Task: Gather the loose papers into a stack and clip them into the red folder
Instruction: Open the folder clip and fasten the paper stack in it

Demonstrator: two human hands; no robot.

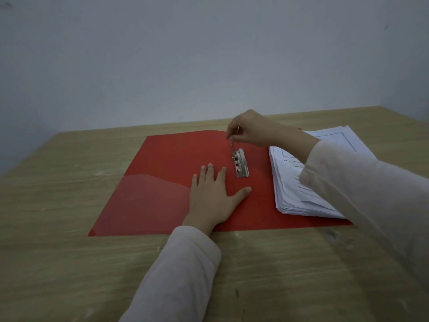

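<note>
Wooden table (69,252), one red folder (162,170) lying open; one paper stack (292,182) on its right half; left hand (213,196) flat beside the metal clip (242,165); right hand (253,131) pinching the clip's raised lever.

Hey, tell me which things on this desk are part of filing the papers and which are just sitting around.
Part of the job:
red folder, lying open
metal clip, its lever held up by the right hand
paper stack on the folder's right half
left hand, flat on the folder

Just there:
wooden desk
wall
</note>
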